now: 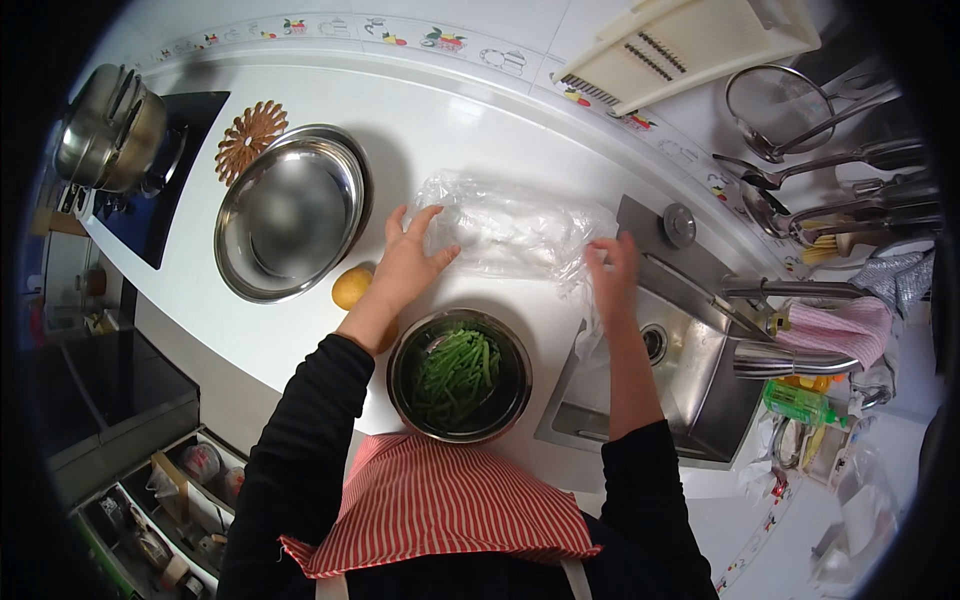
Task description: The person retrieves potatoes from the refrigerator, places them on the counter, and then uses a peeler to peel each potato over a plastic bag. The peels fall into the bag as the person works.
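Observation:
A clear plastic bag (pixel 510 229) lies crumpled on the white counter between my hands. My left hand (pixel 411 259), fingers spread, is at the bag's left end; its fingertips reach the plastic or hover just over it. At the bag's right end, my right hand (pixel 616 277) pinches the gathered plastic, and a loose part hangs below it. Cut green beans (pixel 457 371) fill a steel bowl (pixel 521 401) near the counter's front edge. Beside my left wrist sits a yellow-orange round fruit (pixel 351 289), and another is partly hidden under the forearm.
Nested steel basins (pixel 296 217) stand left, by a brown wooden trivet (pixel 251 142). A steel pot (pixel 112 135) is beside the black hob. The sink (pixel 690 375) lies right, with a faucet (pixel 795 360). A grater (pixel 690 52) and utensils hang on the wall. A drawer stands open, lower left.

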Demonstrator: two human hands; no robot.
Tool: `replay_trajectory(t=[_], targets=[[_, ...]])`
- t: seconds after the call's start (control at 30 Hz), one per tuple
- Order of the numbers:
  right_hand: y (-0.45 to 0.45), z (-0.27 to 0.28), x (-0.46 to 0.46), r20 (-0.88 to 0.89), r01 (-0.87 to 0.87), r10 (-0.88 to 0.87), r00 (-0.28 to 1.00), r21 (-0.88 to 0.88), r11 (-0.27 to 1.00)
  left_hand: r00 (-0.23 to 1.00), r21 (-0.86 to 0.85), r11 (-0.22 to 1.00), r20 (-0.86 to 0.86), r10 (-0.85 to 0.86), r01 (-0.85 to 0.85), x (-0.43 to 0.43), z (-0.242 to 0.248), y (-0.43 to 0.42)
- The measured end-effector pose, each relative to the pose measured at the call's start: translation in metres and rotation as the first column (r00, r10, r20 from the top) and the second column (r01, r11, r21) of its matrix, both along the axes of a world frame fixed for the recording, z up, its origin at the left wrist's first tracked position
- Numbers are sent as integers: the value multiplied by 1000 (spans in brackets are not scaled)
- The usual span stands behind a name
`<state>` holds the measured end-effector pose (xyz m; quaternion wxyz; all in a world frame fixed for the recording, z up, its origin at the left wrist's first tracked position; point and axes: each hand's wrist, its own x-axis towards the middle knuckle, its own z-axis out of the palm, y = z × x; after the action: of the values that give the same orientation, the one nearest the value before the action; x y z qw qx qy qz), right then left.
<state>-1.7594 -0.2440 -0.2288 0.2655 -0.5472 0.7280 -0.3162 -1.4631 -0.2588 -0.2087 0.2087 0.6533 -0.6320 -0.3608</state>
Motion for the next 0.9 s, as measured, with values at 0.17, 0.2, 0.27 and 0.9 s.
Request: replay_trajectory(t=[0.17, 0.2, 0.27, 0.9], targets=[[-10, 53, 21, -218, -191, 131, 967, -283, 940, 1000, 114, 993, 23, -13, 10, -8, 5, 0], [-13, 55, 28, -231, -322, 275, 933, -198, 926, 999, 96, 995, 17, -29, 27, -11, 5, -1], [-23, 54, 50, -212, -575, 557, 803, -27, 818, 999, 64, 997, 12, -46, 45, -10, 2, -2], [9, 58, 46, -136, -336, 326, 936, -60, 940, 967, -304, 951, 219, 131, -60, 91, 28, 133]])
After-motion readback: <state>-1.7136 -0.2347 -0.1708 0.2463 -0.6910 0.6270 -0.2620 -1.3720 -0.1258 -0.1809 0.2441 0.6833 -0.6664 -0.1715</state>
